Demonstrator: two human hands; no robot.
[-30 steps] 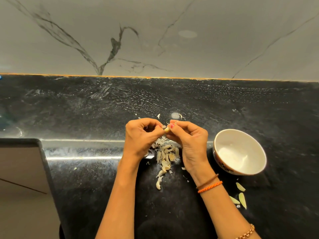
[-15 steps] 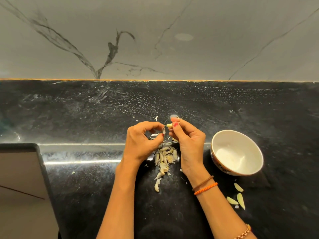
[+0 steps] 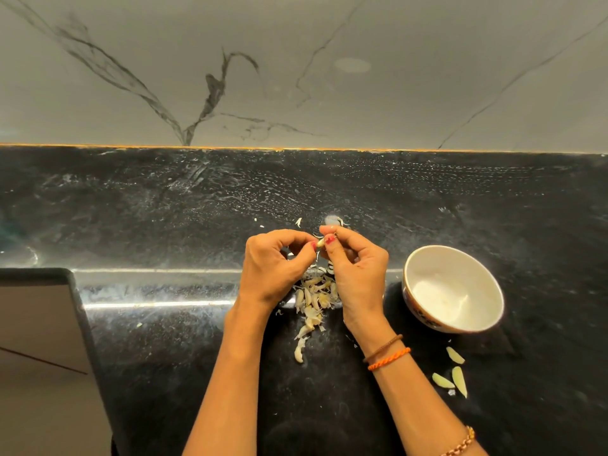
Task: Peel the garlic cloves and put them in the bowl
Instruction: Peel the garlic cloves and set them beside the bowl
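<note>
A small pale garlic clove (image 3: 319, 242) is pinched between the fingertips of both hands above the black counter. My left hand (image 3: 274, 268) pinches it from the left and my right hand (image 3: 357, 269) from the right, fingers curled. Beneath the hands lies a pile of garlic cloves and loose skins (image 3: 312, 297). A white bowl (image 3: 483, 324) stands to the right of my right hand; its inside looks white with nothing clearly in it. Three pale peeled cloves (image 3: 452, 373) lie on the counter in front of the bowl.
The black counter (image 3: 164, 225) runs back to a grey marbled wall (image 3: 296, 77). The counter's edge (image 3: 79, 307) drops off at the near left to a lower surface. Small skin scraps (image 3: 298, 222) lie just beyond the hands.
The hands drew slightly apart half a second ago and have closed together on the clove again. The bowl and the pile stay where they were.
</note>
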